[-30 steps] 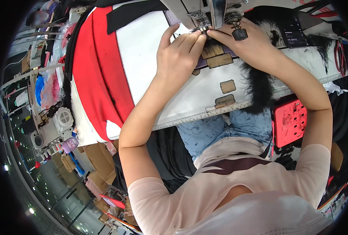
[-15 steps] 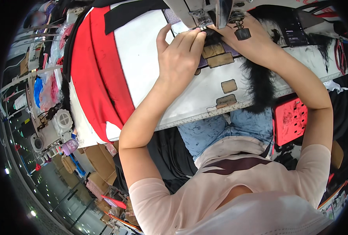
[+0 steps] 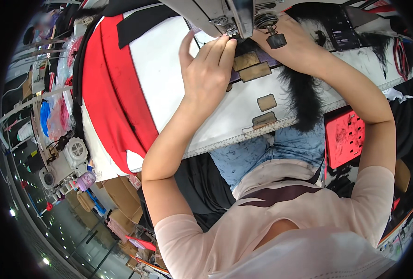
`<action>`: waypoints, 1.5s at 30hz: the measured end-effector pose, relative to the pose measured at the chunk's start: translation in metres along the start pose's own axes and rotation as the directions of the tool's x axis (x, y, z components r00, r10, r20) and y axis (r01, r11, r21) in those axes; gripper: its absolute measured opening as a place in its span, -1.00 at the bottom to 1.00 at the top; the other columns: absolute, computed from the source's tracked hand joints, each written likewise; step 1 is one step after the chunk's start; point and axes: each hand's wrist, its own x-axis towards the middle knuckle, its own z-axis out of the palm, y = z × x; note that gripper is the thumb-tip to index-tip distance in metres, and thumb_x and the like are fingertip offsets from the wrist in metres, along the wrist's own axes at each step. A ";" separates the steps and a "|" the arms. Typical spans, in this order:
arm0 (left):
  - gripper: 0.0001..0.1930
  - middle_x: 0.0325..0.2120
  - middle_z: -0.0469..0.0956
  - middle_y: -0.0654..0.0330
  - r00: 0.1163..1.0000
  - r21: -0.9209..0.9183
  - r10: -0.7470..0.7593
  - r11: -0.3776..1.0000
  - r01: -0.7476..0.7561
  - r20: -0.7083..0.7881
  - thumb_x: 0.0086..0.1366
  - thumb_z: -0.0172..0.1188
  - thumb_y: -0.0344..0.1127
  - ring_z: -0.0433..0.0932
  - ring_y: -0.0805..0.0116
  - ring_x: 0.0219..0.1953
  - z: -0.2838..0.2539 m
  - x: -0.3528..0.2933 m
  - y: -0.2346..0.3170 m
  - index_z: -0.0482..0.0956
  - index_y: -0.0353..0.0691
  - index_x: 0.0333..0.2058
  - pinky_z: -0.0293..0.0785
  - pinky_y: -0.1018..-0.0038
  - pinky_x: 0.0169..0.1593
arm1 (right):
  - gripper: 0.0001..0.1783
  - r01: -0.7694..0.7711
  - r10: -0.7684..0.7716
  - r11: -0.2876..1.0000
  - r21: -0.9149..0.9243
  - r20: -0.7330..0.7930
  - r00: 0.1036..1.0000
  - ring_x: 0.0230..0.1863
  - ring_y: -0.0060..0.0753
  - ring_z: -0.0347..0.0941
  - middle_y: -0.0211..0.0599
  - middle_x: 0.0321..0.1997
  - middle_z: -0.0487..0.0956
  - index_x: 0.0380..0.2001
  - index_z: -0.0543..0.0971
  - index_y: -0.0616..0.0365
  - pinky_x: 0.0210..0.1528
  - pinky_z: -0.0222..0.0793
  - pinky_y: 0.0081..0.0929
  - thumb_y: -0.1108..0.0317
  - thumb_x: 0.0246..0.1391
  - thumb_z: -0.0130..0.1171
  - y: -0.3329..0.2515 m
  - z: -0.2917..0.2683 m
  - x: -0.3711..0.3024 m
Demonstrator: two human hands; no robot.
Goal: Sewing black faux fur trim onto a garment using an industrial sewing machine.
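Black fur [image 3: 304, 102] is seen on the pale bench [image 3: 162, 69], trailing from beneath the right hand [image 3: 292, 46] to the front edge, where the ruler strip [image 3: 234, 139] is overlapped by its end. More dark pile is glimpsed close to the needle area; whether it is joined to the trailing length cannot be told.

Left hand [image 3: 207, 72] is laid palm down, fingers stretched and bunched at the presser foot [image 3: 233, 34], thumb held apart; whether anything is pinched cannot be told. Right fingertips are hidden behind the sewing machine head [image 3: 241, 18], so their hold cannot be told either. Part of the right hand is also covered by a dark knob [image 3: 276, 41] with a spring.

To the left, the bench is covered by folded red cloth [image 3: 106, 83], crossed at the top by a black cloth band [image 3: 143, 23]. Tan patches [image 3: 267, 102] are noted between the hands and the front edge. At right, a dark flat rectangle [image 3: 342, 36] and looped red cords [image 3: 400, 60] are set. Below that end, a red perforated plastic piece [image 3: 345, 139] is placed beside the person's leg.
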 end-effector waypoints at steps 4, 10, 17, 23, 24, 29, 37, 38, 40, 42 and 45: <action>-0.74 -0.24 0.59 0.28 1.000 0.050 0.016 0.999 -0.017 0.002 0.03 0.20 -0.45 0.55 0.46 -0.16 -0.003 0.002 0.002 0.62 -0.25 -0.23 0.10 0.13 0.22 | -0.80 -0.103 0.104 0.985 0.138 0.004 0.995 -0.17 0.01 0.44 -0.14 -0.34 0.55 -0.34 0.54 0.14 -0.11 0.32 -0.19 0.29 0.17 -0.01 -0.004 0.000 0.001; -0.75 -0.23 0.57 0.34 0.999 0.070 0.038 0.997 -0.040 0.023 0.06 0.20 -0.42 0.53 0.51 -0.19 -0.003 0.001 0.002 0.63 -0.22 -0.23 0.06 0.17 0.18 | -0.74 0.135 -0.138 0.982 -0.130 -0.010 0.990 -0.13 -0.13 0.47 -0.30 -0.19 0.58 -0.13 0.58 -0.04 -0.01 0.34 -0.30 0.29 0.13 0.03 0.003 0.000 -0.005; -0.80 -0.25 0.58 0.41 0.999 0.039 -0.028 0.999 0.027 0.031 0.10 0.22 -0.38 0.54 0.51 -0.20 -0.009 -0.007 -0.004 0.62 -0.14 -0.25 0.03 0.13 0.19 | -0.50 0.351 -0.349 0.878 -0.325 0.068 0.935 -0.13 -0.29 0.48 -0.45 -0.14 0.56 0.05 0.53 -0.07 0.03 0.34 -0.32 0.38 -0.04 0.07 -0.001 -0.011 -0.008; -0.82 -0.27 0.59 0.42 0.997 -0.038 -0.071 0.997 0.072 0.021 0.08 0.28 -0.35 0.53 0.48 -0.19 -0.005 -0.010 -0.004 0.61 -0.12 -0.28 0.03 0.13 0.17 | -0.47 0.321 -0.302 0.900 -0.295 0.110 0.947 -0.14 -0.27 0.48 -0.41 -0.20 0.57 0.07 0.53 -0.10 0.02 0.35 -0.30 0.43 -0.06 0.08 0.000 -0.009 -0.008; -0.82 -0.26 0.58 0.43 0.994 -0.040 -0.101 0.994 0.102 0.035 0.08 0.28 -0.35 0.53 0.47 -0.20 -0.006 -0.008 -0.004 0.62 -0.11 -0.28 0.03 0.14 0.16 | -0.47 0.323 -0.304 0.900 -0.293 0.110 0.946 -0.14 -0.27 0.48 -0.41 -0.20 0.57 0.07 0.53 -0.10 0.02 0.35 -0.30 0.43 -0.06 0.08 -0.002 -0.010 -0.008; -0.83 -0.26 0.58 0.45 0.985 -0.104 -0.163 0.980 0.168 0.055 0.10 0.28 -0.36 0.51 0.44 -0.19 -0.004 -0.007 -0.009 0.64 -0.07 -0.28 0.04 0.18 0.12 | -0.53 0.262 -0.266 0.933 -0.248 0.018 0.964 -0.11 -0.20 0.49 -0.37 -0.20 0.59 0.03 0.56 -0.12 -0.03 0.39 -0.27 0.43 -0.03 0.17 0.001 -0.002 -0.008; -0.82 -0.24 0.55 0.41 0.958 -0.128 -0.274 0.950 0.284 0.087 0.12 0.28 -0.37 0.49 0.40 -0.17 -0.005 -0.006 -0.007 0.66 -0.08 -0.26 0.04 0.24 0.09 | -0.78 0.237 -0.277 0.951 -0.200 -0.202 0.939 0.08 -0.26 0.43 -0.26 -0.10 0.57 -0.35 0.62 0.16 0.20 0.30 -0.33 0.34 -0.09 0.12 0.012 0.014 -0.007; -0.83 -0.26 0.55 0.39 0.952 -0.154 -0.290 0.941 0.302 0.097 0.12 0.29 -0.37 0.48 0.40 -0.16 -0.005 -0.005 -0.007 0.66 -0.10 -0.26 0.05 0.26 0.08 | -0.78 0.259 -0.284 0.954 -0.148 -0.183 0.941 0.07 -0.25 0.44 -0.26 -0.10 0.57 -0.34 0.61 0.18 0.20 0.30 -0.35 0.34 -0.07 0.11 0.011 0.014 -0.004; -0.82 -0.27 0.54 0.38 0.954 -0.178 -0.281 0.938 0.297 0.106 0.12 0.29 -0.37 0.47 0.40 -0.15 -0.002 -0.003 -0.007 0.66 -0.10 -0.26 0.06 0.27 0.06 | -0.77 0.252 -0.257 0.966 -0.059 -0.130 0.957 0.08 -0.26 0.43 -0.26 -0.08 0.56 -0.30 0.58 0.23 0.20 0.30 -0.38 0.35 -0.01 0.08 0.012 0.013 -0.004; -0.83 -0.31 0.53 0.33 0.946 -0.187 -0.298 0.929 0.318 0.130 0.10 0.30 -0.38 0.46 0.38 -0.15 -0.001 -0.002 -0.006 0.68 -0.12 -0.28 0.06 0.29 0.05 | -0.76 0.274 -0.279 0.959 -0.073 -0.076 0.957 0.09 -0.27 0.42 -0.27 -0.07 0.55 -0.29 0.58 0.22 0.20 0.30 -0.38 0.35 -0.01 0.08 0.012 0.010 -0.005; -0.85 -0.33 0.53 0.30 0.925 -0.186 -0.346 0.909 0.372 0.155 0.07 0.32 -0.38 0.46 0.37 -0.15 0.001 -0.002 -0.007 0.69 -0.14 -0.33 0.05 0.29 0.07 | -0.76 0.279 -0.282 0.957 -0.078 -0.031 0.959 0.12 -0.31 0.39 -0.30 -0.04 0.53 -0.28 0.57 0.22 0.21 0.30 -0.39 0.36 -0.01 0.06 0.010 0.011 -0.006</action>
